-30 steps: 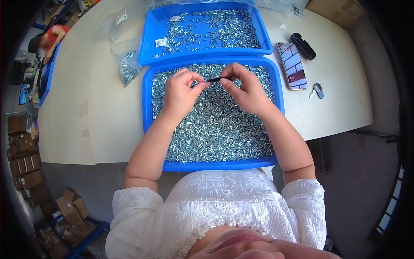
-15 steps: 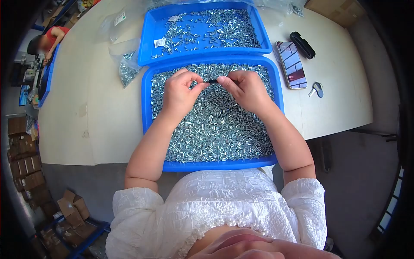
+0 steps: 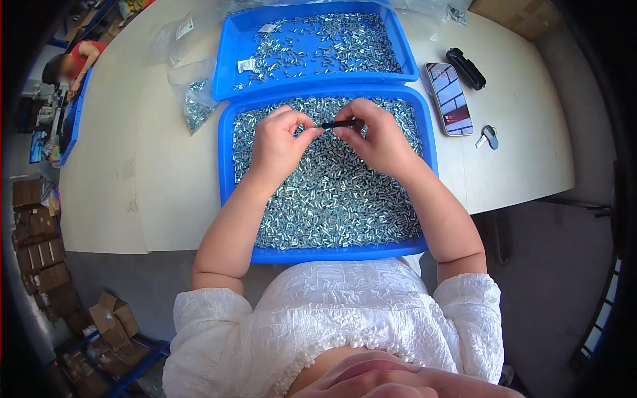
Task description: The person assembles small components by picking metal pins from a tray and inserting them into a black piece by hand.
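Observation:
A thin black rod-like tool (image 3: 340,124) lies level between my two hands, above the near blue tray (image 3: 227,156). My left hand (image 3: 282,139) pinches at its left tip; whatever small piece may be between those fingertips is too small to make out. Around the right part of the black tool my right hand (image 3: 376,136) has its thumb and fingers closed. Beneath both hands, many small silvery metal cylinders (image 3: 338,199) fill the near tray.
Behind stands a second blue tray (image 3: 229,50) with scattered metal cylinders. A clear bag of cylinders (image 3: 198,109) lies left. On the right are a phone (image 3: 450,99), a black case (image 3: 466,68) and keys (image 3: 489,136). A person (image 3: 83,56) sits far left.
The fingers of my right hand have shifted along the black tool, the thumb dropping below it, so more of the tool shows. My left hand has hardly moved.

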The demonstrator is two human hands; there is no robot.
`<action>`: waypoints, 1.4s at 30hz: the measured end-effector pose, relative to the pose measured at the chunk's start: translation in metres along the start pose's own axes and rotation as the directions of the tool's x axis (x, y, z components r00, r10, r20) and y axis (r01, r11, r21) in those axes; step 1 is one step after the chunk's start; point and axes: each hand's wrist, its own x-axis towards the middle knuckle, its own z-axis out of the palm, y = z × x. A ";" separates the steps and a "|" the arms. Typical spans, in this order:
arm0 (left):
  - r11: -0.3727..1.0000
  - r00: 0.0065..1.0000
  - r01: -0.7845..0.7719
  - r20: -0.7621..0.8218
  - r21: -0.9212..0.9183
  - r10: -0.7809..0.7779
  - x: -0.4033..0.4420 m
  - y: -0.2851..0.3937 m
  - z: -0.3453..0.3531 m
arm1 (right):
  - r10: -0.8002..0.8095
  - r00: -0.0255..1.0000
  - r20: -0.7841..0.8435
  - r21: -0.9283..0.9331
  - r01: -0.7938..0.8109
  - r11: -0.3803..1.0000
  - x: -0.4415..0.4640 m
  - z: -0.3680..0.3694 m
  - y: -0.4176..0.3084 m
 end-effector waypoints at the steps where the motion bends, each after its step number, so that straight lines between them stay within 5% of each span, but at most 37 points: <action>1: 1.000 1.000 -0.010 -0.007 -0.006 0.010 0.000 -0.001 0.001 | -0.054 0.998 0.022 -0.041 0.054 0.998 0.000 0.000 0.000; 2: 1.000 1.000 -0.022 -0.014 -0.013 0.021 0.000 -0.002 0.001 | -0.053 0.998 0.022 -0.042 0.054 0.998 0.001 -0.003 -0.001; 4: 1.000 1.000 -0.021 -0.006 0.005 0.021 0.000 0.001 0.000 | 0.320 0.935 0.152 -0.320 -0.260 0.911 0.004 -0.010 -0.015; 5: 1.000 1.000 -0.019 0.003 0.024 0.019 0.000 0.002 -0.001 | 0.320 0.935 0.150 -0.320 -0.260 0.911 0.003 -0.008 -0.014; 7: 1.000 1.000 -0.022 0.003 0.011 0.022 0.000 -0.001 0.001 | 0.066 0.997 -0.028 -0.044 -0.068 0.997 -0.001 0.000 -0.007; 11: 1.000 1.000 -0.028 -0.004 -0.002 0.028 0.000 -0.002 0.001 | 0.019 0.999 0.034 -0.066 -0.016 0.998 0.001 -0.003 -0.001; 13: 1.000 1.000 -0.022 0.002 0.005 0.022 0.000 0.000 0.001 | 0.347 0.926 0.150 -0.285 -0.296 0.912 0.004 -0.008 -0.010; 14: 1.000 1.000 -0.017 0.008 0.013 0.017 0.000 0.000 0.001 | 0.348 0.926 0.149 -0.285 -0.297 0.911 0.003 -0.006 -0.009; 16: 1.000 1.000 -0.014 0.012 0.003 0.014 0.000 -0.002 0.002 | 0.078 0.997 -0.025 -0.028 -0.078 0.997 -0.001 0.001 -0.001; 19: 1.000 1.000 -0.017 0.024 0.012 0.017 0.000 -0.001 0.000 | -0.074 0.997 -0.005 -0.093 0.074 0.993 0.000 0.001 0.006; 22: 0.999 0.998 -0.017 0.057 0.030 0.016 -0.001 0.001 0.000 | 0.126 0.991 0.038 -0.325 -0.107 0.940 0.001 -0.003 0.000; 26: 0.999 0.998 -0.013 0.062 0.029 0.011 -0.001 0.000 0.002 | 0.182 0.983 0.040 -0.174 -0.172 0.970 0.000 -0.002 -0.005; 28: 0.999 0.997 -0.024 0.071 0.047 0.020 -0.001 0.000 0.001 | -0.126 0.990 0.068 -0.208 0.137 0.969 -0.001 -0.001 0.001; 34: 0.994 0.994 -0.074 0.087 0.077 0.067 -0.001 0.000 0.002 | 0.042 0.990 0.131 -0.365 0.009 0.931 -0.002 0.000 0.000; 42: 0.997 0.989 -0.062 0.136 0.034 0.057 -0.001 0.000 0.001 | -0.081 0.994 0.070 -0.233 0.095 0.968 -0.001 -0.005 0.001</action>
